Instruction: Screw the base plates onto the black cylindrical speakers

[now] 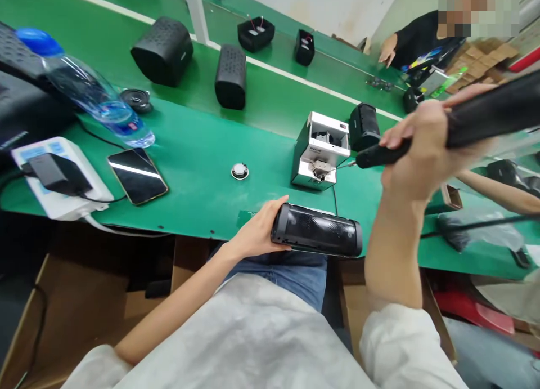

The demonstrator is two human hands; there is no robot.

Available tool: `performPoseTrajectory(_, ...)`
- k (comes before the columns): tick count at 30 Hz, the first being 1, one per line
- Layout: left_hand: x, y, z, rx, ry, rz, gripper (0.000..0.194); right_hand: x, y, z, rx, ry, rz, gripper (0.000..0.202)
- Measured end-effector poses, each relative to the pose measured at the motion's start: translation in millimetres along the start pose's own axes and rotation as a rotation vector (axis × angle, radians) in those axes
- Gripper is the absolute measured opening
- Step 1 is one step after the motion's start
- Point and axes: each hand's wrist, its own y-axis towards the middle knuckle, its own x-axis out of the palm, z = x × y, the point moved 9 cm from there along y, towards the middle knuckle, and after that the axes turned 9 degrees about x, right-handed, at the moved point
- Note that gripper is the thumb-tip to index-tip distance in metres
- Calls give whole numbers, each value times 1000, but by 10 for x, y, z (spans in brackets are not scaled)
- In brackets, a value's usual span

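Observation:
My left hand point(268, 227) is wrapped round the left end of a black cylindrical speaker housing point(323, 229) at the bench's front edge, its glossy patterned side facing up. My right hand point(415, 144), raised and slightly blurred, grips a black electric screwdriver point(485, 113). The tool's tip points left, at the front of a white screw feeder point(314, 151); whether the bit touches a screw there I cannot tell. A small round speaker driver point(239, 171) lies on the green mat, left of the feeder.
Black speaker housings point(230, 76) stand on the conveyor behind the mat. At left are a water bottle point(97, 96), a phone point(138, 176) and a white power strip point(63, 178). A co-worker point(426, 40) is across the line; another person's arm point(500, 189) reaches in at right.

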Motion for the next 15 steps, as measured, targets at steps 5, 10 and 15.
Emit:
performPoseTrajectory(5,7,0,-25,-12,11,-2,144,212,159,503,-43,-153,-93,28)
performPoseTrajectory(10,2,14,-19,1,5,-5,144,178,156,597,-13,-261,-104,41)
performPoseTrajectory(15,-4,24,-7,5,21,-8,143,79,111,427,20,-157,-95,32)
